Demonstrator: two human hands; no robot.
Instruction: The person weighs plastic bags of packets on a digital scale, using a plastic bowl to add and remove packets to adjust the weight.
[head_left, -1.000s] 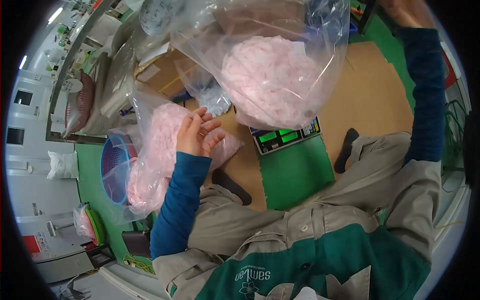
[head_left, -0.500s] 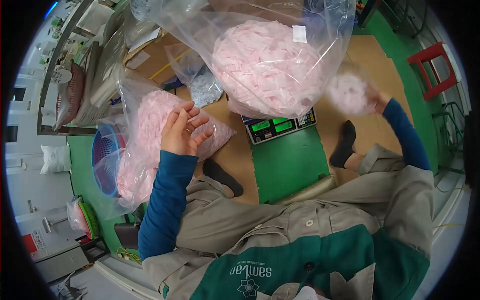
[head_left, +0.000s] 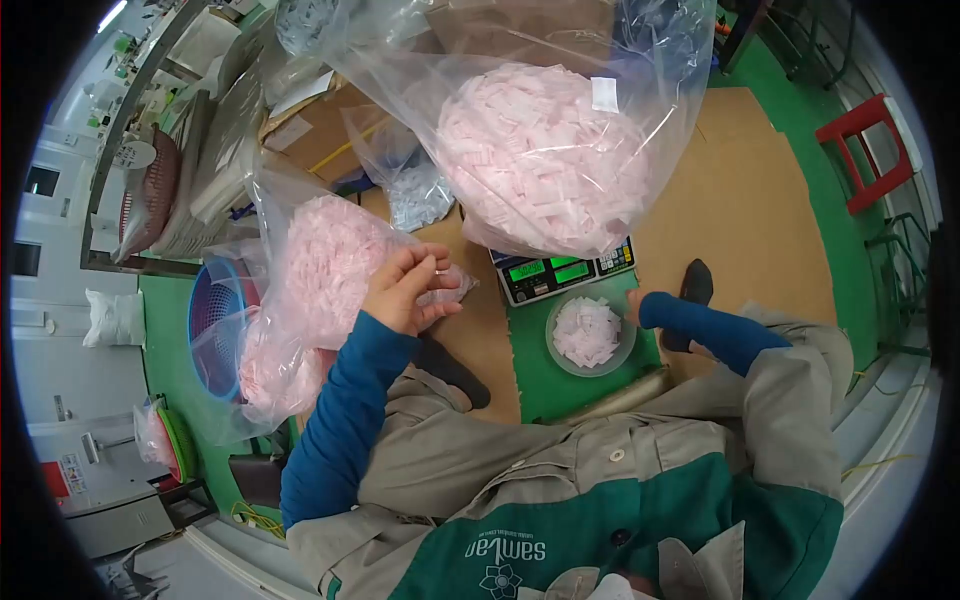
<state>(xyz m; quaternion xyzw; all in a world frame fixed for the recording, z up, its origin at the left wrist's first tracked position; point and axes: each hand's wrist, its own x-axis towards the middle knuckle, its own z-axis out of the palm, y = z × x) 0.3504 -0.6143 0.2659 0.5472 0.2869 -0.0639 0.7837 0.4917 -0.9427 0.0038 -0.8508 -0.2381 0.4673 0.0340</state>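
A clear round bowl [head_left: 627, 352] with small pale pink packets [head_left: 586, 332] in it is low over the green floor, in front of the scale. My right hand [head_left: 633, 304] grips its right rim, fingers partly hidden. My left hand [head_left: 402, 288] is raised in front of the left plastic bag of pink packets [head_left: 335, 245], fingers loosely bent and apart, nothing visible in them. Behind the bowl, a large clear bag full of pink packets [head_left: 545, 155] rests on a digital scale [head_left: 565, 272] with lit green displays.
A blue basket [head_left: 215, 325] stands at the left, partly under plastic. A small bag of bluish-white pieces [head_left: 418, 195] lies between the two pink bags. Cardboard [head_left: 745, 190] covers part of the floor. A red stool [head_left: 868, 150] stands at the right, a metal rack [head_left: 140, 262] at the left.
My right hand has brought the bowl from the right of the large bag inward and down, in front of the scale. My left hand has shifted slightly right and toward me.
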